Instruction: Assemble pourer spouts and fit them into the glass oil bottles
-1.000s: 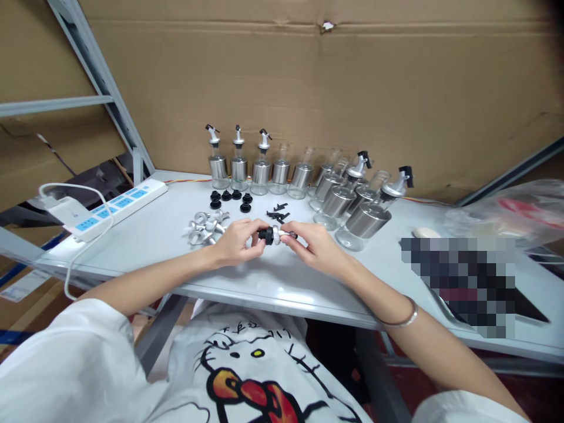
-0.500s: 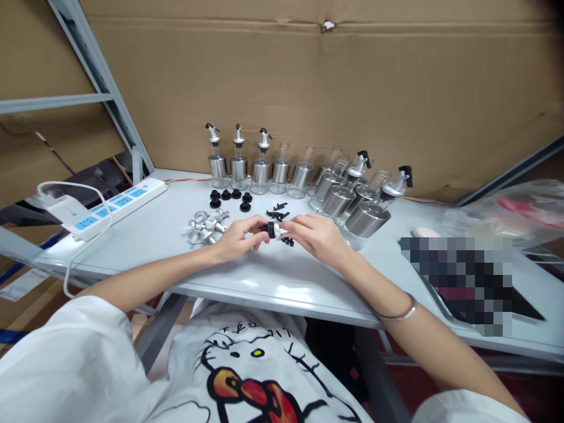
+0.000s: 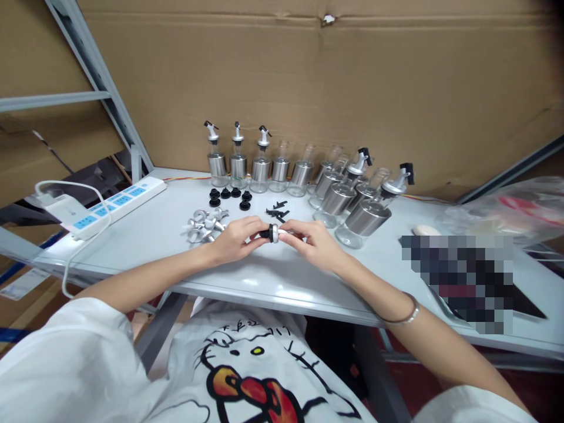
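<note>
Between my hands, over the front of the table, lies a silver pour spout with a black stopper (image 3: 274, 233), turned on its side. My left hand (image 3: 238, 239) pinches the black stopper end. My right hand (image 3: 316, 242) grips the pale spout end, which its fingers partly hide. Just beyond are small black levers (image 3: 277, 211). To the left sit several black stoppers (image 3: 230, 196) and a heap of silver spout pieces (image 3: 205, 225). Glass bottles with steel sleeves (image 3: 280, 170) stand along the back, some fitted with spouts.
A white power strip (image 3: 126, 202) with a plugged-in cable lies on the left of the table (image 3: 264, 276). At right are a white rounded object (image 3: 425, 231), a blurred-out dark item and a clear plastic bag (image 3: 493, 211). Cardboard (image 3: 282, 76) closes off the back.
My right fingers have shifted on the spout and now pinch its end from the right. My left hand still grips the stopper, and the other pieces have stayed put.
</note>
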Demonstrator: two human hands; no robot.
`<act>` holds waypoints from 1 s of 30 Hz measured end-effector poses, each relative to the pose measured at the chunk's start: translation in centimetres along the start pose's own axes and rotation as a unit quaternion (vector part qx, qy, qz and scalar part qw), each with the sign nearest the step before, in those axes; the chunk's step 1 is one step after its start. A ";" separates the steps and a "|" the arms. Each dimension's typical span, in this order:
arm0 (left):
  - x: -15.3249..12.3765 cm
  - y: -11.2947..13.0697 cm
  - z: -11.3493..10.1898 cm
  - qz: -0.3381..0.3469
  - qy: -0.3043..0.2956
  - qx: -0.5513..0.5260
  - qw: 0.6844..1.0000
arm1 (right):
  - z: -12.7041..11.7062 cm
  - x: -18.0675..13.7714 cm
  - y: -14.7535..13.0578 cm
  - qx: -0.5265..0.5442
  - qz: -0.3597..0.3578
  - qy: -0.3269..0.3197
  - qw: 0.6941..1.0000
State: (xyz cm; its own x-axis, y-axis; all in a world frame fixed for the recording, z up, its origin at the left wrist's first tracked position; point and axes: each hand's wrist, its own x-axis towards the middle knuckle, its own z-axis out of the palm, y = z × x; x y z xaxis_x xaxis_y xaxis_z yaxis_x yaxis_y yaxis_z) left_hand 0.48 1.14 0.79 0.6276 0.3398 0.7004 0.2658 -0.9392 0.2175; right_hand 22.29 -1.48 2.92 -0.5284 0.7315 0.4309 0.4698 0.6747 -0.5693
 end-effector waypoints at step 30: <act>0.2 0.4 1.1 -0.127 0.066 -0.015 0.990 | 1.0 -0.1 -1.1 0.110 0.086 0.012 0.990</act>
State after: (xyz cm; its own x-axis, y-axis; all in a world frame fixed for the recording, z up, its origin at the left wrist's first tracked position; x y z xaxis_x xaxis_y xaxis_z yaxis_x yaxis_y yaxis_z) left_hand 1.52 0.83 0.25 0.4418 0.5575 0.7028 0.3790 -0.8261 0.4170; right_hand 21.11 -2.40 2.87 -0.4353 0.8380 0.3291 0.3845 0.5036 -0.7737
